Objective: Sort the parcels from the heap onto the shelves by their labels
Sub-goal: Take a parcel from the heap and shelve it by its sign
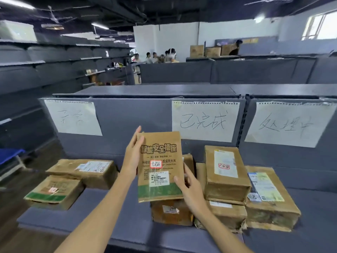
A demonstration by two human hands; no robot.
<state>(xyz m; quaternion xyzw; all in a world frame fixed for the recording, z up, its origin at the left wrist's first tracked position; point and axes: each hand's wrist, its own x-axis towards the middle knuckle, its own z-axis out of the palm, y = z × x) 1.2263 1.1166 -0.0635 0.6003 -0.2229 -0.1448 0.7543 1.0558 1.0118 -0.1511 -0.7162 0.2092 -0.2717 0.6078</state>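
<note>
I hold a flat brown parcel (160,161) with a green bottom band and a red-framed sticker upright above the grey shelf (102,212). My left hand (133,154) grips its left edge and my right hand (189,189) grips its lower right corner. Below it sits a small brown box (169,211). To the right stands a stack of parcels (226,179) under the middle paper sign (204,121). Two parcels (73,179) lie at the left under the left sign (73,117).
A third handwritten sign (290,123) hangs on the right panel, with a labelled parcel (268,196) below it. Grey shelving (45,70) runs along the left wall. A blue bin (9,156) sits at far left. Several people (155,57) stand far behind.
</note>
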